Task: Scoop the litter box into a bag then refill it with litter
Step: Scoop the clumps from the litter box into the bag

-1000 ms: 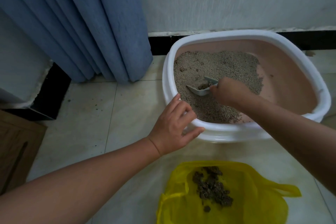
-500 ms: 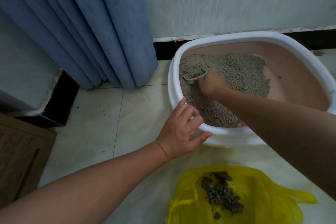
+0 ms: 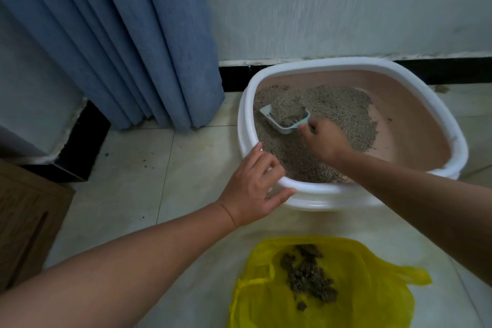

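The person is partway through the scooping stage. The left hand (image 3: 255,184) is gripping the near-left rim of the litter box (image 3: 372,64), fingers curling over the white edge and thumb lying against the outer wall, apparently steadying it. The right hand (image 3: 323,138) is reaching inside the litter box, its fingers closing round the handle of the grey scoop (image 3: 286,117); the handle itself is hidden in the fist. The scoop is sitting in the left half of the litter box, carrying a heap of litter (image 3: 343,106) and a few darker bits near its heel. The litter is covering only the left and middle of the litter box, leaving the pink bottom bare on the right. In front of the litter box, a yellow bag (image 3: 367,298) is lying spread flat on the floor, with dark clumps (image 3: 308,274) already piled on it. So some waste appears to be out already. This scoopful is not yet carried over, refilling is not yet begun, and no fresh litter supply is showing around the litter box.
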### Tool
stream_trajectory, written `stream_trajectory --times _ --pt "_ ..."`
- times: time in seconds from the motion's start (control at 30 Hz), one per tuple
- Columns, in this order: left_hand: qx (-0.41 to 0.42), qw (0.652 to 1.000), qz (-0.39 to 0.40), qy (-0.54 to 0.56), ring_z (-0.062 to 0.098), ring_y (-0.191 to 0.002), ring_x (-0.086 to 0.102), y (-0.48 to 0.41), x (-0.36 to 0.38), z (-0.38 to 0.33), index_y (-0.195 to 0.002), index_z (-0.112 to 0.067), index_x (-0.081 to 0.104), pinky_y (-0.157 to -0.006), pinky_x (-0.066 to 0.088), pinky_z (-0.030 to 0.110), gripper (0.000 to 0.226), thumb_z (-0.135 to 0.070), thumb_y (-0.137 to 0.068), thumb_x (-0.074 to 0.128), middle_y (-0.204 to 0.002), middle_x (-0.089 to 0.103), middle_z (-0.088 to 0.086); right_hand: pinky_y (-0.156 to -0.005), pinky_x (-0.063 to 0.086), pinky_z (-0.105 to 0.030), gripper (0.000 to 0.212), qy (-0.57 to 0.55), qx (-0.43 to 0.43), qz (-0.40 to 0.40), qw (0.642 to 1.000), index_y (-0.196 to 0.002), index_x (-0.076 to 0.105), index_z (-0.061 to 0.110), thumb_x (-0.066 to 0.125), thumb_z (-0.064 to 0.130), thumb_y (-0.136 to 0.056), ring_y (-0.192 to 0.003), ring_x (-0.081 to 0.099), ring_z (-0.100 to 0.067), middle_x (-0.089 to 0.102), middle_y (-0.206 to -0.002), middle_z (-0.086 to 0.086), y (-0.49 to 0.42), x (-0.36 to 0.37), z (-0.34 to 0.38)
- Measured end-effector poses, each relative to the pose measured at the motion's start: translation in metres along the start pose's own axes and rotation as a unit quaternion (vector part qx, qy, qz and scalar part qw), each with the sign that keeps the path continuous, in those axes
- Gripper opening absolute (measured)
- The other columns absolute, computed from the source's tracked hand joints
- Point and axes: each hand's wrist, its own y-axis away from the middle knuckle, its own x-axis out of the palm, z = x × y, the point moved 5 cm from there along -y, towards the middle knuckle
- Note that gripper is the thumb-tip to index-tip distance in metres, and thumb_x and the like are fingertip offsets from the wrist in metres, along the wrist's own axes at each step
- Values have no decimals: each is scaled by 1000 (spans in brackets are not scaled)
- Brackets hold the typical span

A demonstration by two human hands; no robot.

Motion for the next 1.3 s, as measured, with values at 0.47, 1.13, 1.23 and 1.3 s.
stream_trajectory --times 0.47,1.13,1.23,1.3 --pt "-57 996 60 38 18 -95 55 -2 -12 -8 -95 -11 61 -119 30 43 32 -43 -93 63 -95 54 -2 -52 32 -28 23 23 -40 -1 999 -90 59 27 46 41 -101 -62 55 -17 57 -67 6 60 -42 0" --pt "-195 943 271 3 15 -127 48 36 -57 -64 -133 -25 54 -103 43 36 65 -66 -83 61 -135 52 -5 -52 33 -35 43 18 -93 89 992 -70 50 9 59 44 -94 -52 41 -15 44 -58 -1 172 -92 -20" --pt "-206 911 355 -43 20 -126 51 50 -55 -63 -139 -22 50 -99 47 35 71 -62 -81 62 -138 53 -1 -51 32 -31 42 43 -100 126 986 -65 53 18 65 50 -88 -50 41 -9 46 -55 8 188 -90 -20" --pt "-214 893 389 -72 21 -117 57 57 -55 -61 -134 -22 53 -90 50 33 63 -56 -82 63 -131 58 -1 -51 31 -29 44 61 -114 160 979 -64 52 18 64 51 -89 -50 38 -8 45 -56 9 196 -87 -21"
